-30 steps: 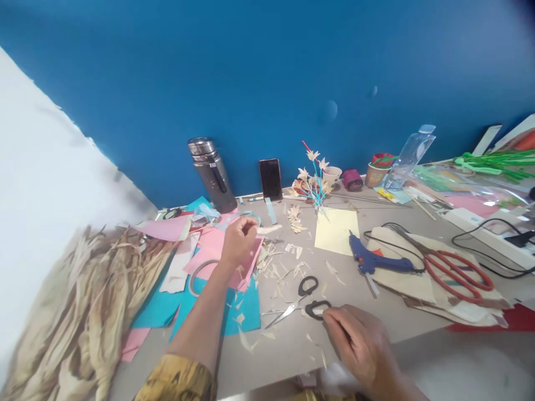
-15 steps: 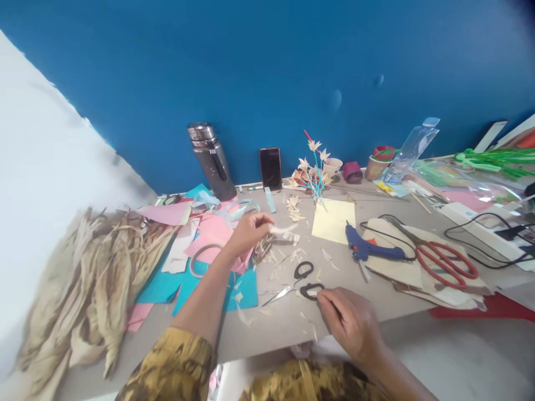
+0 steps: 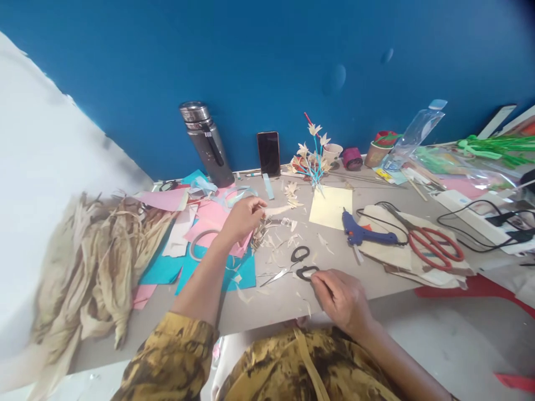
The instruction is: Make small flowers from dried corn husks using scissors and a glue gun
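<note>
Left hand: fingertips (image 3: 262,207) of the left hand (image 3: 244,220) look pinched together on a pale strip (image 3: 278,211), over the worktop (image 3: 267,312)
Right hand: the right hand (image 3: 340,295) has its fingers curled in right by the lower loop of the black-handled scissors (image 3: 284,272), honestly can't tell if it's clamped on
Scissors: lying among pale scraps (image 3: 292,239), between the hands
Off to the right: blue glue gun (image 3: 370,235), red-handled scissors (image 3: 437,249)
Off to the left: big heap of dried husks (image 3: 96,267)
</note>
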`<state>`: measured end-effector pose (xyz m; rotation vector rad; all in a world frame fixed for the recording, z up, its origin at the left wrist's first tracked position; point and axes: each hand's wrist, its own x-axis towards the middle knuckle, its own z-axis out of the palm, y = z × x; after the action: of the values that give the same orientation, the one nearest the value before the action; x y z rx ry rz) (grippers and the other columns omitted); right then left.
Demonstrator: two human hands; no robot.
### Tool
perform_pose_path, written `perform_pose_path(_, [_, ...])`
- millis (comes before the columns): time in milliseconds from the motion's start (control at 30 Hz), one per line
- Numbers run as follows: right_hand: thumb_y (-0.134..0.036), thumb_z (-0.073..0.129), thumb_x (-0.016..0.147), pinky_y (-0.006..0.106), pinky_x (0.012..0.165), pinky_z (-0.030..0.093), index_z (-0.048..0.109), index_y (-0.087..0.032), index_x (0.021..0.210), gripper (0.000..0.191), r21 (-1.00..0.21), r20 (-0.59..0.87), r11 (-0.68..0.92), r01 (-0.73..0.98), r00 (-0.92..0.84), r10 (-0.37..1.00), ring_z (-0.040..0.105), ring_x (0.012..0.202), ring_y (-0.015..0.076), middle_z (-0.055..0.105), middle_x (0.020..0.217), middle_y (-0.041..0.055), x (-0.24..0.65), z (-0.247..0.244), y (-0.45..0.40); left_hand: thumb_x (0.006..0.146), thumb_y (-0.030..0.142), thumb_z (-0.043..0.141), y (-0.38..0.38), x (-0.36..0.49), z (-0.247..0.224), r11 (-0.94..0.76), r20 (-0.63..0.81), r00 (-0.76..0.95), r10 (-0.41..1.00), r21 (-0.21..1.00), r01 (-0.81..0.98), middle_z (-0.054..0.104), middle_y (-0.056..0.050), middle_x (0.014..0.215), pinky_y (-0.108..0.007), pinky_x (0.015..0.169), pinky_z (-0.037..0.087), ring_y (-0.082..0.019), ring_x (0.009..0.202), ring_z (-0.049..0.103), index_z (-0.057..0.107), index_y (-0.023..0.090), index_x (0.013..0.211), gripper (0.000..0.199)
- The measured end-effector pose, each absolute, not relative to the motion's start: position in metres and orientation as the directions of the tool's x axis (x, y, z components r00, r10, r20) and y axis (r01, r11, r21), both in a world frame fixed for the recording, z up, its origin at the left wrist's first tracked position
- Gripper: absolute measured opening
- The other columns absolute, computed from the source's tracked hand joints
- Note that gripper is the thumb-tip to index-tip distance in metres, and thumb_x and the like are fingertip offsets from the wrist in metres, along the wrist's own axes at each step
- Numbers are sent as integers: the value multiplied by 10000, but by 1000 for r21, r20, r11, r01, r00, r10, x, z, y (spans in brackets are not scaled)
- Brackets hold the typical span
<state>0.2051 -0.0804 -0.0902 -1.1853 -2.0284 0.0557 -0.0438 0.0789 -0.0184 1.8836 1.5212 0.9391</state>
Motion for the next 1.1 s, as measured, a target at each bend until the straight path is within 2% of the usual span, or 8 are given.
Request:
perform_pose_path(133, [-173, 513, 996, 279, 611, 402, 675, -185, 822, 238, -405, 569, 552, 729, -271, 776, 615, 606, 153, 696, 692, 46, 205, -90, -81, 782, 141, 552, 68, -36, -16, -253, 244, 138, 960, 542, 801, 701, -57, 771, -335, 687, 458, -228, 719, 629, 716, 226, 775, 185])
perform_pose_path(300, [-188, 506, 1004, 281, 626, 386, 676, -188, 828, 245, -396, 555, 540, 743, -275, 785, 597, 606, 151, 682, 671, 34, 205, -91, -80, 807, 115, 569, 50, 0, -31, -579, 145, 590, 794, 475, 662, 657, -70, 862, -323, 784, 475, -233, 883, 624, 728, 219, 772, 193])
perform_pose_path(433, [-181, 514, 999, 286, 632, 374, 666, -187, 830, 227, -388, 584, 551, 739, -266, 767, 590, 608, 154, 674, 673, 30, 204, -92, -80, 845, 114, 541, 42, 19, -38, -627, 59, 649, 759, 337, 702, 617, -83, 896, -347, 829, 466, -250, 949, 593, 720, 209, 813, 205])
perform_pose_path(600, [-168, 523, 990, 296, 617, 354, 651, -187, 822, 212, -376, 601, 563, 736, -268, 753, 560, 583, 158, 642, 638, 21, 204, -93, -80, 886, 137, 509, 38, 22, -35, -623, 24, 641, 767, 267, 736, 596, -92, 926, -367, 823, 453, -254, 947, 562, 665, 188, 837, 171])
perform_pose_path(700, [-155, 528, 986, 291, 607, 353, 647, -187, 830, 198, -382, 600, 570, 728, -274, 752, 562, 585, 156, 643, 645, 23, 204, -93, -81, 882, 100, 483, 40, 15, -32, -627, 34, 648, 761, 298, 720, 589, -92, 957, -363, 823, 446, -244, 947, 550, 629, 190, 854, 174])
perform_pose_path(833, [-152, 526, 983, 286, 589, 368, 644, -191, 828, 198, -426, 578, 570, 702, -274, 769, 574, 578, 156, 646, 646, 24, 203, -89, -81, 880, 102, 476, 48, -1, -23, -594, 161, 585, 795, 400, 698, 587, -73, 906, -358, 822, 431, -227, 897, 537, 567, 192, 810, 146])
perform_pose_path(1000, [-191, 537, 980, 253, 595, 456, 650, -197, 902, 137, -693, 503, 480, 538, -117, 857, 633, 649, 152, 710, 791, 39, 203, -65, -67, 867, 182, 534, 50, -11, -9, -409, 144, 455, 879, 717, 564, 592, 2, 728, -292, 701, 410, -166, 713, 539, 583, 191, 779, 101])
perform_pose_path(1100, [-241, 555, 971, 279, 641, 482, 656, -194, 1055, 139, -667, 564, 447, 596, 11, 826, 616, 657, 155, 715, 942, 68, 200, -53, -50, 827, 225, 611, 45, -10, -4, -321, 100, 457, 884, 840, 437, 627, 8, 732, -265, 673, 409, -147, 696, 553, 626, 181, 782, 64])
